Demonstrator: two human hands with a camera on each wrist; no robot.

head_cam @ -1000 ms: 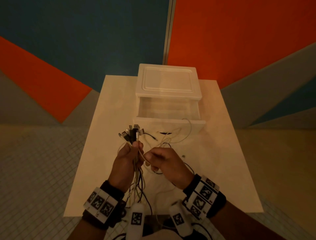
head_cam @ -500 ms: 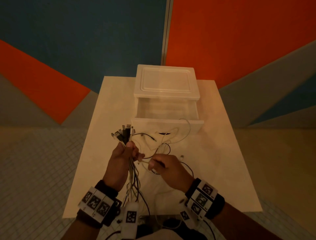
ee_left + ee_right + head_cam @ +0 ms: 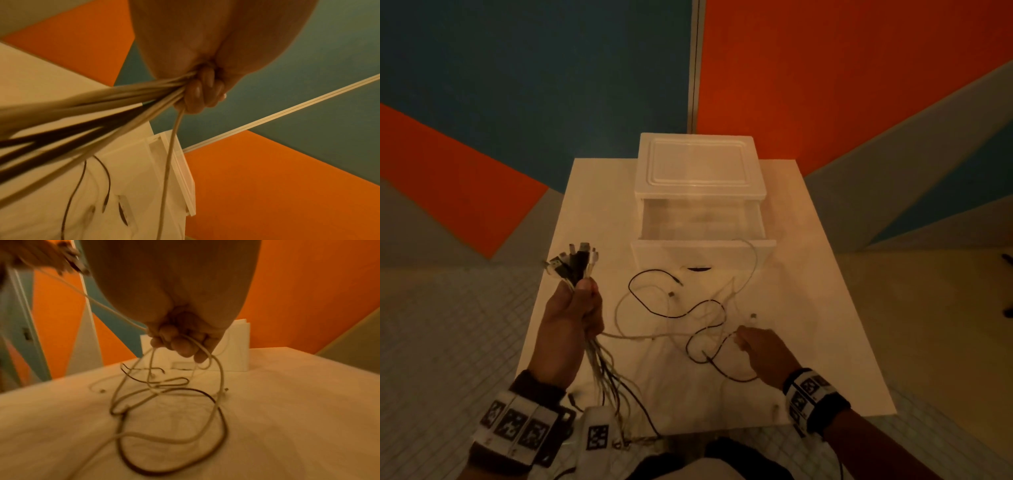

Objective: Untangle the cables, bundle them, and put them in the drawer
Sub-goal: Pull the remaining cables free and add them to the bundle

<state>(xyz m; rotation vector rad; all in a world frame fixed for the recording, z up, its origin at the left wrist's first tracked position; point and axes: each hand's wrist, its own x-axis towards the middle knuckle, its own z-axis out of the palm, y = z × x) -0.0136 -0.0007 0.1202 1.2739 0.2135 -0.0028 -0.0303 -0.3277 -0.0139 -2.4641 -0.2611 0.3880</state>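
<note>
The thin black and white charging cables are partly gathered: their plug ends are clenched upright in the left hand, fingers curled tight round the bunch, above the white table. Since a second ago the right hand has been drawn rightward, away from the left, one pale strand pinched in its curled fingers, so the tails are judged to be working loose. The open white plastic drawer holds nothing yet.
</note>
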